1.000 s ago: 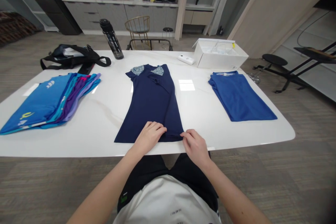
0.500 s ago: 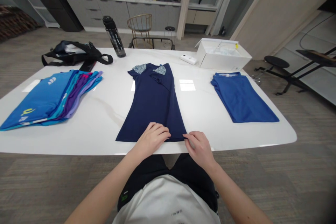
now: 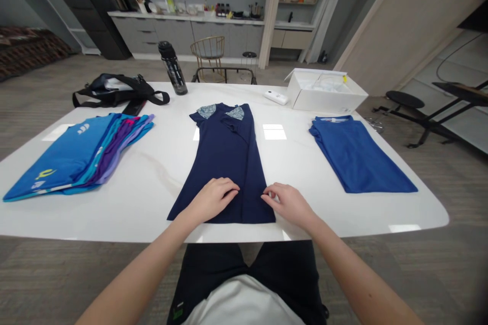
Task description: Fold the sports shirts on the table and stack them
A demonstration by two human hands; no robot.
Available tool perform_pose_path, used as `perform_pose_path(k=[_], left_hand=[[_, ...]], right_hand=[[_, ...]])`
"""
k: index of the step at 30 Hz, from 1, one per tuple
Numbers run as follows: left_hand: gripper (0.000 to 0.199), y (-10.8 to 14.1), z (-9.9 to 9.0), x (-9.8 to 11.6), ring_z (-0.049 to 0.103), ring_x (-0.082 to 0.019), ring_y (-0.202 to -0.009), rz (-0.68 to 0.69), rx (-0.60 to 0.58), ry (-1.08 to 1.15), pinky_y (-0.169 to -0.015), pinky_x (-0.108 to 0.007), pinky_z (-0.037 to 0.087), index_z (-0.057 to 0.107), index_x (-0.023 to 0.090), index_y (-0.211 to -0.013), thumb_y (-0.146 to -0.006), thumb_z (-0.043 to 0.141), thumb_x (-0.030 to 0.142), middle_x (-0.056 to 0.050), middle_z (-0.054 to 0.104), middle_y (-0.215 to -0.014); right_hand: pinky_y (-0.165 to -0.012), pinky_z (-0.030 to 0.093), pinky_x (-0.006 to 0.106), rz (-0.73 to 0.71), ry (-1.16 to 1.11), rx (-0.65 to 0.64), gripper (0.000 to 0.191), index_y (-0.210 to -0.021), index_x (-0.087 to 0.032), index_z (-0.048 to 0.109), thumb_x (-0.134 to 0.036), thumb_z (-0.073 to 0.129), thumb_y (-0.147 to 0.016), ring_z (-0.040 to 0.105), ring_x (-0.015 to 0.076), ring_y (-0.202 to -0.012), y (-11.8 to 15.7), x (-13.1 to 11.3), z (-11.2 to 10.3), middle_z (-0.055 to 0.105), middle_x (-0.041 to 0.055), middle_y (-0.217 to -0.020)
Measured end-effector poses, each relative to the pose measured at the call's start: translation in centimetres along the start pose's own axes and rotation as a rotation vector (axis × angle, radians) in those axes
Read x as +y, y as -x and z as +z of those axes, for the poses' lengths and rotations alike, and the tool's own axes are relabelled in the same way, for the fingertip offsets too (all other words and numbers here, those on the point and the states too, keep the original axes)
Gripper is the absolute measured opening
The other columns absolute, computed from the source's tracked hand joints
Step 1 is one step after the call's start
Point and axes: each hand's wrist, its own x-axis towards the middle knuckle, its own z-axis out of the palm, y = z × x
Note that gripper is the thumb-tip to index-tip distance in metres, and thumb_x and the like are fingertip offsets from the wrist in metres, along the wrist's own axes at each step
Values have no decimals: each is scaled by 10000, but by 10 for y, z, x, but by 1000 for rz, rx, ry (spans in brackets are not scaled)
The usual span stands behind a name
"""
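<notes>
A navy shirt [image 3: 224, 162] with pale patterned shoulders lies on the white table, its right side folded inward and its hem toward me. Over its lower middle is my left hand [image 3: 215, 197], fingers bent and close together; no cloth shows pinched in it. My right hand [image 3: 287, 203] is at the shirt's lower right edge, thumb and forefinger curled near each other. Whether its fingertips hold any of the edge is too small to tell.
Folded blue and purple clothes [image 3: 72, 155] lie at the left, a folded blue garment [image 3: 358, 155] at the right. Behind stand a black bag [image 3: 118, 89], a dark bottle [image 3: 173, 68], a white device [image 3: 276, 97] and a white box [image 3: 324, 94]. The table [image 3: 133, 218] ends near my body.
Both hands have left the hem and moved up along the shirt. My right hand no longer pinches the hem corner, and the hem now lies flat. The view has tilted up slightly.
</notes>
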Motion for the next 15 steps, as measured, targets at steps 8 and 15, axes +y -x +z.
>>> perform_pose_path(k=[8, 15], left_hand=[[236, -83, -9, -48, 666, -210, -1029, -112, -4, -148, -935, -340, 488, 721, 246, -1033, -988, 492, 274, -36, 709, -1092], [327, -174, -16, -106, 603, -281, -1176, -399, 229, -242, -1000, -451, 446, 613, 227, -1256, -999, 467, 366, -103, 655, -1276]], right_hand=[[-735, 423, 268, 38, -23, 114, 188, -1016, -221, 703, -375, 616, -953, 595, 155, -762, -151, 49, 1, 672, 16, -879], [-724, 399, 283, 137, 64, 256, 273, -988, -238, 648, -501, 580, -963, 593, 173, -757, -227, 82, 11, 647, -4, -815]])
